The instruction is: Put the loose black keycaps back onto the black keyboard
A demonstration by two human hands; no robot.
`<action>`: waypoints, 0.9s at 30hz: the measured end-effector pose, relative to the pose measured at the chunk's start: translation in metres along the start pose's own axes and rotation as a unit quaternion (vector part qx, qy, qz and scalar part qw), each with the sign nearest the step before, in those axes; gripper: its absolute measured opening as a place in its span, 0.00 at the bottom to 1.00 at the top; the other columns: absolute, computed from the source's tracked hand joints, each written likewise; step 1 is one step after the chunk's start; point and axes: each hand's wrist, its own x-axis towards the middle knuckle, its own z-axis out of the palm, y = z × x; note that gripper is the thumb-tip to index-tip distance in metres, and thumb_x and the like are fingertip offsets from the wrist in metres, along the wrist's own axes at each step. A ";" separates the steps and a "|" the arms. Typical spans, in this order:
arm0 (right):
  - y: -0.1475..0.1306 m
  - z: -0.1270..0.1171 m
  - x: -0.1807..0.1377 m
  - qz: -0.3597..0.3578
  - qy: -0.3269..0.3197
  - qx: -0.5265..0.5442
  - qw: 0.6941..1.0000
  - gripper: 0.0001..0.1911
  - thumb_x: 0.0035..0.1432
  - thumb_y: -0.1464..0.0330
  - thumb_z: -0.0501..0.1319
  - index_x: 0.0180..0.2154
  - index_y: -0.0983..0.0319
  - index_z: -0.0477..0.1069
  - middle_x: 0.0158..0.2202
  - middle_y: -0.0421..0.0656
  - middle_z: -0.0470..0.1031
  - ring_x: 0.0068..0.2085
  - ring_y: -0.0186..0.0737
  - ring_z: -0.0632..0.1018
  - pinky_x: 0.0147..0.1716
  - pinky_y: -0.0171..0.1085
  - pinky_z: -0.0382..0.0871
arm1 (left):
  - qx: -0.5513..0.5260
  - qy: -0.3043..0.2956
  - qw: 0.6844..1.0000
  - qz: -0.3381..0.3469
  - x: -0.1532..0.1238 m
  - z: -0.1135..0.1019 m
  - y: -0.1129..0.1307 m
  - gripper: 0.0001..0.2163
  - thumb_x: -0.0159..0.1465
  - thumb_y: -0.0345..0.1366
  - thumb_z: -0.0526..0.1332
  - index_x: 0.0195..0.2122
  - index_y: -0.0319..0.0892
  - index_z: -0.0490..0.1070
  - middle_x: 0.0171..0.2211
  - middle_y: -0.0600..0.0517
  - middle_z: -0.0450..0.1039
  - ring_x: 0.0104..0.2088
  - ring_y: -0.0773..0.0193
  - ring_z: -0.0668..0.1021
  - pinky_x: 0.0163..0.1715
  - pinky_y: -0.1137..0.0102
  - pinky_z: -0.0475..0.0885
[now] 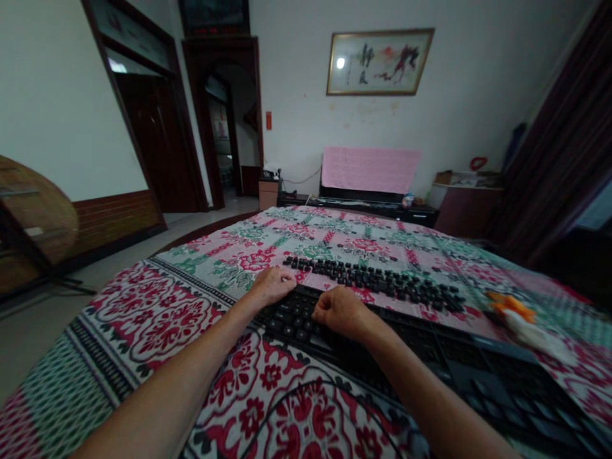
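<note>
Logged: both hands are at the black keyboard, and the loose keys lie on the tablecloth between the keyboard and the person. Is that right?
Not quite: the head view shows the loose keys on the tablecloth beyond the keyboard, on its far side. The left hand and right hand are at the keyboard.

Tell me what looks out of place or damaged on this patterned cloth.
The black keyboard looks partly dismantled: keys sit at its left end, but much of its middle appears to lack them. Loose keycaps lie in rows on the patterned cloth beyond it, off the board.
</note>
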 end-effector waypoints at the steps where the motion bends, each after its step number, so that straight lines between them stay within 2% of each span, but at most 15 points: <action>1: 0.000 0.001 -0.001 -0.001 0.003 0.001 1.000 0.07 0.40 0.68 0.56 0.20 0.64 0.71 0.18 0.40 0.70 0.21 0.31 0.67 0.18 0.28 0.54 | 0.001 -0.001 1.000 0.003 0.000 0.000 0.000 0.12 0.50 0.40 0.53 0.31 0.47 0.74 0.26 0.55 0.72 0.28 0.67 0.71 0.27 0.75 0.60; 8: 0.004 -0.006 -0.006 -0.033 0.037 0.003 0.999 0.12 0.44 0.70 0.52 0.20 0.65 0.73 0.17 0.40 0.70 0.21 0.30 0.68 0.18 0.28 0.53 | -0.013 -0.026 1.000 -0.001 0.003 -0.002 0.001 0.12 0.50 0.35 0.52 0.31 0.45 0.74 0.26 0.56 0.73 0.29 0.68 0.71 0.28 0.77 0.61; 10: 0.016 -0.017 -0.001 -0.032 0.074 -0.016 0.997 0.14 0.46 0.69 0.51 0.20 0.65 0.73 0.18 0.41 0.71 0.22 0.31 0.69 0.19 0.28 0.55 | -0.011 -0.026 1.000 -0.010 0.003 -0.002 0.003 0.12 0.49 0.33 0.52 0.30 0.44 0.74 0.26 0.55 0.73 0.29 0.67 0.72 0.27 0.76 0.62; 14: 0.056 -0.042 0.016 0.019 0.161 -0.043 0.986 0.13 0.47 0.68 0.51 0.26 0.61 0.75 0.25 0.39 0.74 0.28 0.34 0.72 0.27 0.29 0.59 | -0.010 -0.025 1.000 -0.013 0.004 -0.003 0.006 0.12 0.49 0.32 0.52 0.29 0.44 0.74 0.25 0.55 0.73 0.29 0.67 0.72 0.27 0.76 0.62; 16: 0.072 -0.048 0.025 0.056 0.160 -0.055 0.984 0.13 0.45 0.69 0.52 0.29 0.59 0.75 0.26 0.38 0.75 0.29 0.34 0.72 0.27 0.29 0.61 | -0.009 -0.024 1.000 -0.012 0.005 -0.003 0.005 0.12 0.49 0.32 0.52 0.28 0.45 0.74 0.26 0.55 0.74 0.30 0.66 0.72 0.29 0.76 0.62; 19: 0.084 -0.047 0.036 0.068 0.148 -0.062 0.985 0.13 0.44 0.69 0.53 0.30 0.59 0.74 0.26 0.38 0.75 0.29 0.34 0.73 0.27 0.29 0.62 | 0.001 -0.015 1.000 -0.013 0.009 -0.003 0.000 0.12 0.50 0.31 0.52 0.30 0.44 0.74 0.29 0.53 0.74 0.32 0.65 0.72 0.32 0.75 0.63; 27: 0.076 -0.032 0.051 0.033 0.123 -0.085 0.988 0.15 0.45 0.71 0.51 0.33 0.59 0.74 0.33 0.39 0.76 0.35 0.35 0.74 0.35 0.29 0.62 | 0.001 0.005 1.000 -0.016 0.011 0.000 -0.009 0.11 0.51 0.33 0.51 0.28 0.44 0.74 0.29 0.54 0.74 0.33 0.66 0.72 0.32 0.75 0.62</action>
